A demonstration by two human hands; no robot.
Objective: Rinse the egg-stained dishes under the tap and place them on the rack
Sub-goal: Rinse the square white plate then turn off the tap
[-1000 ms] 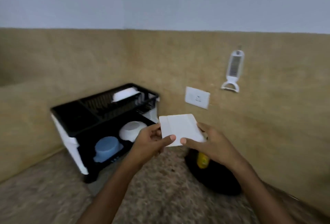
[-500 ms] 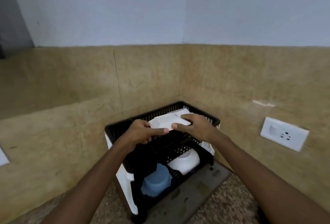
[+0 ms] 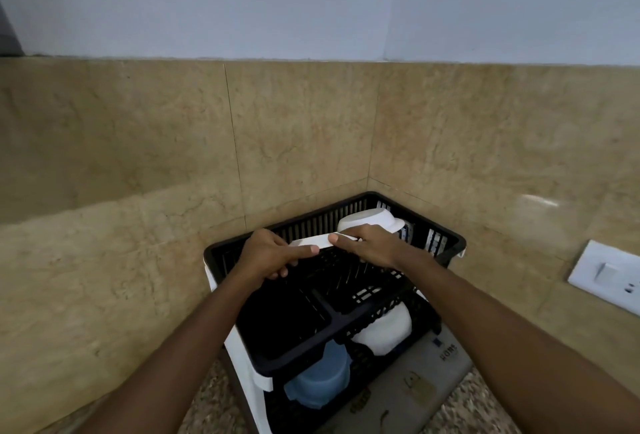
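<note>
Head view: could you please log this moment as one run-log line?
stage: racking | left hand and right hand: both gripping white plate | plate: over top tier of dish rack | white bowl: behind plate

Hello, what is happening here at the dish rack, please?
A person holds a flat white dish with both hands, the left hand and the right hand, and lowers it into the upper tier of a black dish rack in the corner. A white bowl already lies upside down behind it. On the lower tier sit a blue container and another white bowl.
</note>
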